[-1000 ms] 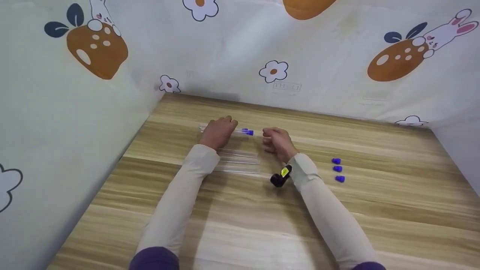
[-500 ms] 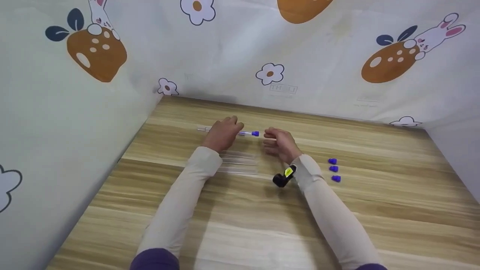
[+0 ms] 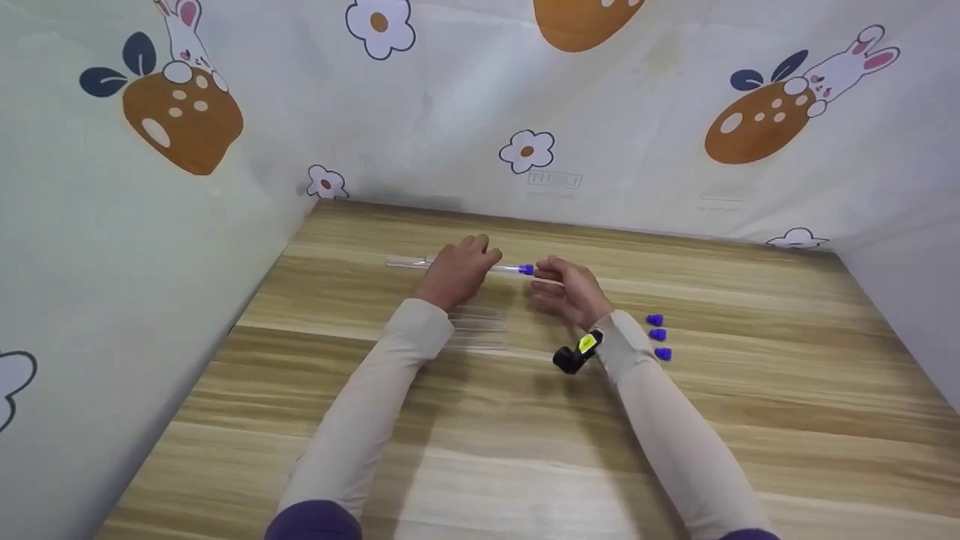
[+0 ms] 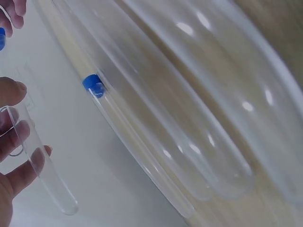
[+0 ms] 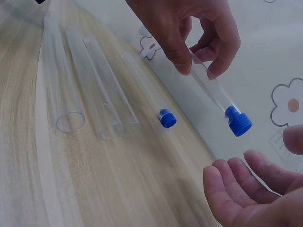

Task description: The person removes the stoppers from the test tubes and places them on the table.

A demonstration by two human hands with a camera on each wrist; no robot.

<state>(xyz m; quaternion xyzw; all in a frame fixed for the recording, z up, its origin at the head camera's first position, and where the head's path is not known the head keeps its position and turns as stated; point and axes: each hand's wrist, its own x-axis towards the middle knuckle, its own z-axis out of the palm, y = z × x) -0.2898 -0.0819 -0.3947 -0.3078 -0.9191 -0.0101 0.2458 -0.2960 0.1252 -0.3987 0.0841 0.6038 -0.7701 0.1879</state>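
Observation:
My left hand [image 3: 459,270] pinches a clear test tube [image 5: 217,92] between thumb and fingers, above the table. The tube's blue cap [image 5: 240,124] sits in its mouth and faces right, with part of its narrow plug showing outside the rim. Just right of that cap is my right hand [image 3: 574,292], fingers loosely bent and holding nothing. In the right wrist view its fingertips [image 5: 213,177] lie below the cap, apart from it. A second capped test tube [image 5: 144,80] lies on the table beyond the uncapped tubes.
Several uncapped test tubes [image 5: 64,80] lie side by side on the wooden table [image 3: 525,435], below my left hand. To the right, three loose blue caps [image 3: 657,334] stand in a column. A patterned sheet [image 3: 450,112] rises behind the table.
My left hand has moved slightly right with the capped tube, bringing the cap close to my right fingers. The right hand stays near the same spot. The head view has shifted a little.

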